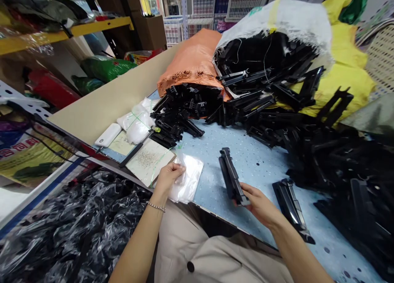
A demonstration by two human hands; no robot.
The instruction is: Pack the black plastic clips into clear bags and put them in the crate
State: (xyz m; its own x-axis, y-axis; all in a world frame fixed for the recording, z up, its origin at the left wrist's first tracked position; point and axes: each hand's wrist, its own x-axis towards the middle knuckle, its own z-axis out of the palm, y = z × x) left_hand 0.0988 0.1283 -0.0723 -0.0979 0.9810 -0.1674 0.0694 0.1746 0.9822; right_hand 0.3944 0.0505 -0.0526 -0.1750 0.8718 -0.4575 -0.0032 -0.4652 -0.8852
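Observation:
My left hand [170, 177] is closed in a pinch on the edge of a clear plastic bag, over a stack of clear plastic bags [191, 177] at the table's front edge. In my right hand [258, 203] is a long black plastic part [230, 177], gripped near its lower end and tilted above the blue table [212, 147]. The fingers wrapped behind that part are partly hidden. Right of this hand, another black plastic part [292, 209] lies on the table by itself.
An orange sack [192, 55] and a white sack [295, 18] spill black parts onto the table. More black parts heap at the right [347, 159]. Wrapped black parts [76, 229] fill the lower left. A white device [108, 135] and a board [149, 159] lie left of the bags.

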